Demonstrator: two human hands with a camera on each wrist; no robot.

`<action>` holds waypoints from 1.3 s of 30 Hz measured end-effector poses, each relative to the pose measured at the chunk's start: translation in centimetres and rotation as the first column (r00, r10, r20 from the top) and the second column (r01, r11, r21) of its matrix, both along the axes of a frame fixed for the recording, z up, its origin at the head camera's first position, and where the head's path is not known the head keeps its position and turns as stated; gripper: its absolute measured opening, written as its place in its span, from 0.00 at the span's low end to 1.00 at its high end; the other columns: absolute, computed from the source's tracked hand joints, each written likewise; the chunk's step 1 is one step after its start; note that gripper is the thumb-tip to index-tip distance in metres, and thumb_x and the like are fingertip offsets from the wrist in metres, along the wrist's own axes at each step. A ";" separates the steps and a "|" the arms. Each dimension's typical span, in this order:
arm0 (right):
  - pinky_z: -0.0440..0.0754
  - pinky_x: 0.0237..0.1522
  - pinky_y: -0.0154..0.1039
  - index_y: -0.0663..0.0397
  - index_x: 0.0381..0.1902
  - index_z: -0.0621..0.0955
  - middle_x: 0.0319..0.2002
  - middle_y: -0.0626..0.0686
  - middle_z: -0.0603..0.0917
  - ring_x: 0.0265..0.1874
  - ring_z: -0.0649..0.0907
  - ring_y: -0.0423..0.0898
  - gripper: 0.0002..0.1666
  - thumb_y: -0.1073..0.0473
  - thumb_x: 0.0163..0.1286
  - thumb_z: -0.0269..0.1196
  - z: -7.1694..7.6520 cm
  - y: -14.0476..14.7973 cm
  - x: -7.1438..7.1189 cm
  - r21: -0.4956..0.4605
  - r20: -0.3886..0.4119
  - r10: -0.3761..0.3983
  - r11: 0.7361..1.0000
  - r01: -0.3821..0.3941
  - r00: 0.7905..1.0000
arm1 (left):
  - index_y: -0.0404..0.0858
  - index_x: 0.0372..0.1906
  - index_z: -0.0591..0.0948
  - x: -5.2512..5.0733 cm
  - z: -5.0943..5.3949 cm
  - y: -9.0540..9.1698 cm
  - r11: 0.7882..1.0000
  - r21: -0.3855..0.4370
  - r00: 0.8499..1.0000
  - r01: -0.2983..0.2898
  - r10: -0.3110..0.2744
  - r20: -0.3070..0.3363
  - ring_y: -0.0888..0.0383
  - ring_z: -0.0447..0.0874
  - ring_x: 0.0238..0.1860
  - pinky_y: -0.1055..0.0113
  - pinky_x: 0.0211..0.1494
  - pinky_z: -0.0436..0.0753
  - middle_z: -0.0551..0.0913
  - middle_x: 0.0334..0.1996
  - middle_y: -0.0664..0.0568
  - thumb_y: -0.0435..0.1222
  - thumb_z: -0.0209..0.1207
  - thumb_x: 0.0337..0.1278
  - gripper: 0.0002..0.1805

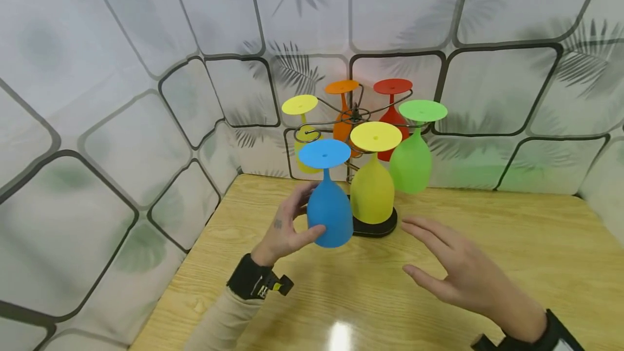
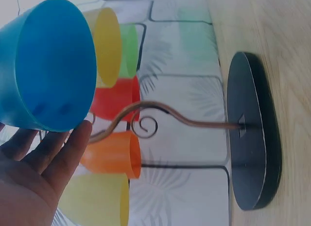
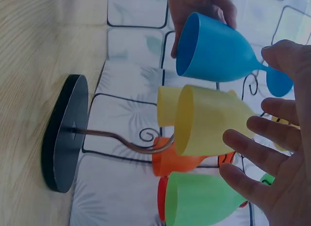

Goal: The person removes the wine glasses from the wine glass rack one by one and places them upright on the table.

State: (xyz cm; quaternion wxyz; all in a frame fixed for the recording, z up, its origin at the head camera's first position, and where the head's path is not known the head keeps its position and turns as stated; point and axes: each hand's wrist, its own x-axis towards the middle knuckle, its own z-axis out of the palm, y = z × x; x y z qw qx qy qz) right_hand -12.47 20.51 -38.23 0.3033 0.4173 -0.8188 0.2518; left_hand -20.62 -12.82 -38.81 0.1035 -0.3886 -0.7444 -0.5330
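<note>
In the head view my left hand point(image 1: 292, 229) holds the upside-down blue goblet point(image 1: 329, 213) by its bowl, thumb in front and fingers behind. Right of it the nearer yellow goblet point(image 1: 372, 191) hangs upside down on the dark metal rack point(image 1: 356, 114), above its black base point(image 1: 375, 227). My right hand point(image 1: 458, 270), to the right of the base, has its fingers extended and touches nothing. The left wrist view looks into the mouth of the blue goblet point(image 2: 58, 65), with fingers point(image 2: 68, 153) against its bowl.
Also hanging from the rack are a green goblet point(image 1: 411, 161), a red goblet point(image 1: 391, 118), an orange goblet point(image 1: 343, 123) and a farther yellow goblet point(image 1: 307, 135). Beneath is a wooden table point(image 1: 478, 221); patterned cloth point(image 1: 497, 91) stands behind and at the sides.
</note>
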 end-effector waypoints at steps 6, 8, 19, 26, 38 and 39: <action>0.65 0.69 0.23 0.59 0.67 0.78 0.66 0.58 0.79 0.59 0.81 0.50 0.34 0.39 0.78 0.54 0.9 -1.5 0.4 0.018 -0.081 0.062 0.998 -0.060 0.995 | 0.33 0.73 0.65 0.7 0.2 0.7 0.994 -0.002 0.993 0.108 -0.108 -0.042 0.37 0.80 0.61 0.49 0.57 0.86 0.76 0.63 0.33 0.62 0.59 0.63 0.46; 0.66 0.69 0.24 0.59 0.67 0.78 0.66 0.58 0.79 0.59 0.81 0.50 0.34 0.38 0.78 0.54 1.1 -1.9 0.6 0.032 -0.096 0.064 0.998 -0.062 0.993 | 0.33 0.73 0.65 0.9 0.3 1.0 0.991 -0.005 0.990 0.137 -0.137 -0.042 0.37 0.81 0.60 0.49 0.57 0.86 0.76 0.63 0.33 0.62 0.58 0.64 0.45; 0.72 0.66 0.34 0.58 0.58 0.83 0.62 0.60 0.81 0.57 0.81 0.53 0.29 0.41 0.79 0.52 1.5 -3.6 1.4 0.067 -0.236 0.099 0.994 -0.085 0.967 | 0.32 0.72 0.64 2.2 0.8 2.8 0.968 -0.043 0.969 0.246 -0.246 0.000 0.45 0.84 0.58 0.57 0.54 0.87 0.79 0.60 0.33 0.65 0.55 0.64 0.47; 0.70 0.69 0.35 0.57 0.51 0.86 0.58 0.63 0.84 0.56 0.81 0.57 0.23 0.49 0.82 0.50 1.6 -3.8 1.3 0.049 -0.351 0.108 0.994 -0.097 0.930 | 0.30 0.73 0.65 2.5 1.1 3.4 0.956 -0.066 0.958 0.286 -0.286 0.010 0.48 0.84 0.57 0.58 0.55 0.87 0.78 0.61 0.33 0.65 0.53 0.65 0.48; 0.58 0.79 0.44 0.51 0.58 0.82 0.59 0.63 0.83 0.69 0.74 0.56 0.19 0.52 0.85 0.48 2.0 -3.3 1.1 0.069 -0.442 0.113 0.993 -0.091 0.890 | 0.28 0.72 0.67 2.1 1.3 5.2 0.903 -0.104 0.909 0.416 -0.415 0.038 0.54 0.87 0.54 0.63 0.53 0.88 0.83 0.56 0.34 0.64 0.49 0.69 0.46; 0.58 0.80 0.46 0.50 0.59 0.82 0.59 0.63 0.82 0.69 0.73 0.57 0.19 0.52 0.85 0.48 2.0 -3.2 1.1 0.076 -0.451 0.107 0.994 -0.081 0.886 | 0.28 0.71 0.67 2.1 1.3 5.4 0.897 -0.113 0.904 0.428 -0.427 0.035 0.54 0.87 0.54 0.64 0.52 0.88 0.83 0.56 0.34 0.64 0.49 0.69 0.46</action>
